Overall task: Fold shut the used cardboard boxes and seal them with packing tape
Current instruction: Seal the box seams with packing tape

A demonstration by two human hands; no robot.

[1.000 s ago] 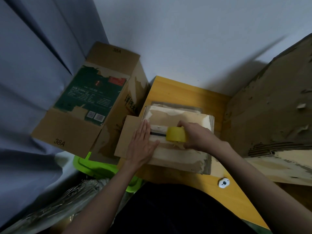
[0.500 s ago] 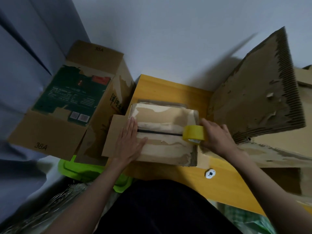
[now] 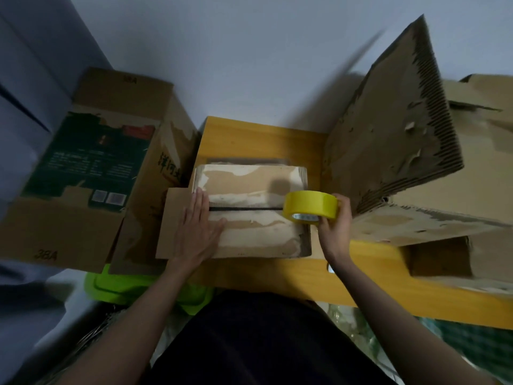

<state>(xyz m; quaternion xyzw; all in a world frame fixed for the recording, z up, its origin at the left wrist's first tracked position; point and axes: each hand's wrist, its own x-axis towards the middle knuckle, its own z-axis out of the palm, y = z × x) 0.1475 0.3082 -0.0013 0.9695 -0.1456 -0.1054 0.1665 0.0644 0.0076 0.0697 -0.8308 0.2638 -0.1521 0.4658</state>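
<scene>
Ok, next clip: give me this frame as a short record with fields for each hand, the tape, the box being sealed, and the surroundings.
left hand: flat on the box's left end, fingers straight
right hand: grips the tape roll at the box's right end
tape roll: yellow, raised over the seam's right end
box: flaps folded shut, dark seam visible along the middle, on the table
surroundings: open green-printed box left, torn cardboard right
</scene>
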